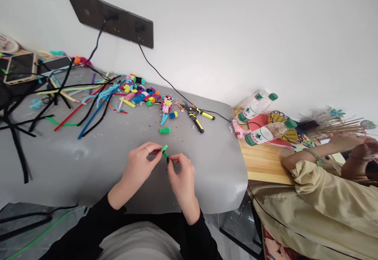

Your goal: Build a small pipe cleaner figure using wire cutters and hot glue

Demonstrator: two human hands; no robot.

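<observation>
A short bent piece of green pipe cleaner (165, 153) is pinched between both hands, just above the grey table mat. My left hand (141, 165), with a ring on one finger, grips its upper end. Fingers of my right hand (182, 179) close on its lower end, partly hiding it. Beyond them on the mat lies a folded green pipe cleaner bundle (165, 130). Farther back are a blue and yellow bundle (174, 115), a small light blue bent piece (164, 118) and a pink pipe cleaner figure (167, 104).
Yellow-and-black pliers (197, 119) lie right of the figure. Loose pipe cleaners (71, 114) and phones (22, 67) cover the mat's left side. Plastic bottles (265, 134) lie at the right on a wooden table (262, 165), where another person's arm (313, 153) rests. Cables run from a wall socket strip (118, 19).
</observation>
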